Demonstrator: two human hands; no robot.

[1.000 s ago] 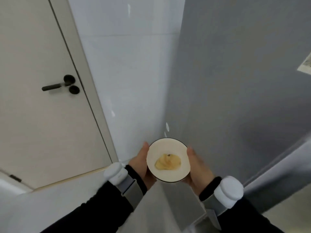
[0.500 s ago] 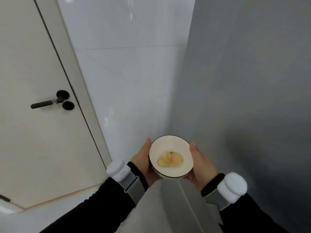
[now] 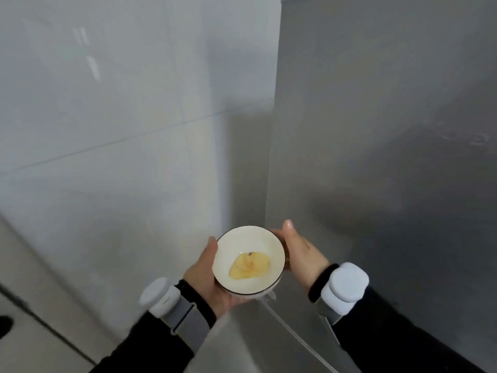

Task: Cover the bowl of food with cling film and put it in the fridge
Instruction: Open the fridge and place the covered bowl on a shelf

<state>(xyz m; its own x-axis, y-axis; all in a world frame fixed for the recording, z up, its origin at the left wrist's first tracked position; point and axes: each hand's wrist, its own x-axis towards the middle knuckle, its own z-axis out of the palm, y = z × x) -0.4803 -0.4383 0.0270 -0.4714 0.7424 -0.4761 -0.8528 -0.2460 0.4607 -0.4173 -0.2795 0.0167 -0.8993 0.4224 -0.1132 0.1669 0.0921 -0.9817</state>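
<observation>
We hold the bowl (image 3: 249, 261) between both hands, in front of the chest and just left of the grey fridge (image 3: 382, 157); the left hand (image 3: 207, 275) cups it from below and at the side, fingers curled around its underside, thumb lying along the dark rim; the right hand (image 3: 301, 251) clasps the opposite wall, thumb raised at the rim, its other fingers hidden behind the bowl. Inside lie pale yellow slices of food (image 3: 250, 267); a faint sheen over them and a crumpled edge below the rim suggest that cling film is already stretched across, though the blur leaves this uncertain. We judge the covering done and the storing left; the fridge shows only a closed grey face, so it must yet be opened and the bowl set inside. A tiled wall (image 3: 121, 130) stands to the left. No brand, label or legible writing appears; faint marks on the fridge surface cannot be read.
</observation>
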